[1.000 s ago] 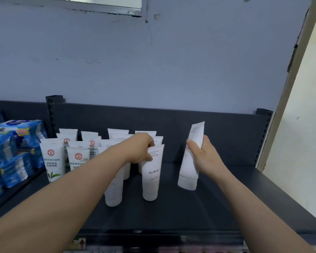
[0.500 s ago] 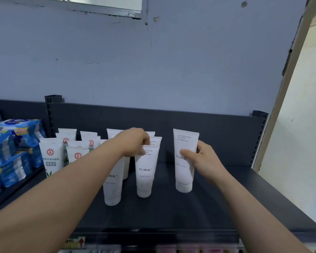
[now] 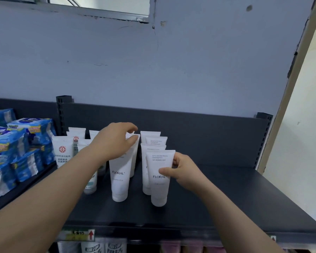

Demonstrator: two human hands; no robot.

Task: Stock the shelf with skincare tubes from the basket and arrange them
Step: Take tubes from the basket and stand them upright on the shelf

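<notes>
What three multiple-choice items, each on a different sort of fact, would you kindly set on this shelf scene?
1. Where are the blue packs? A. left of the white tubes B. right of them C. behind them
2. What colour is the shelf? A. white B. dark grey C. red
3. How is the FLORAL tube in the right grip? A. lying flat B. standing upright C. hanging
Key: 1 A, they fill the left edge; 2 B, deck and back panel are dark; 3 B, it stands cap-down.
</notes>
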